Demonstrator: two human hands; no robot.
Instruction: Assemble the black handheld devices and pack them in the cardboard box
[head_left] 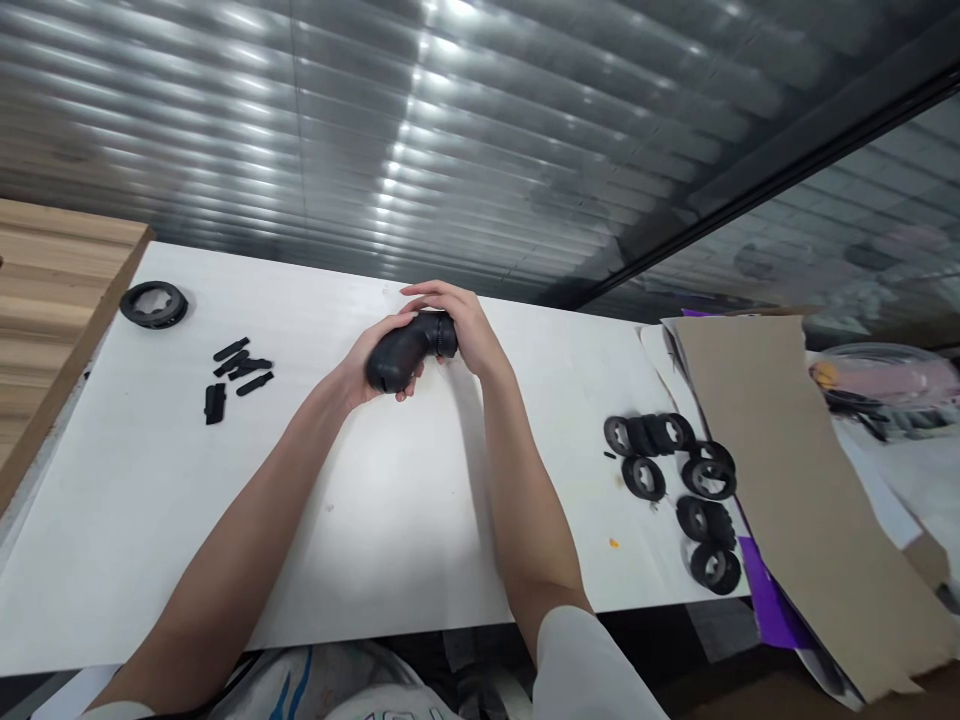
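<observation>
A black bent, rounded part (401, 354) is held above the white table between both hands. My left hand (361, 372) wraps round its thicker, left end, with fingertips showing underneath. My right hand (466, 325) is curled over the ringed right end, its fingers reaching across the top. Part of the black piece is hidden by the fingers.
On the white table (390, 560), a black ring (154, 305) and several small black strips (253, 383) lie at the left. Several black rings (643, 478) sit at the right, beside brown cardboard (795, 480). A corrugated metal wall (337, 130) stands behind.
</observation>
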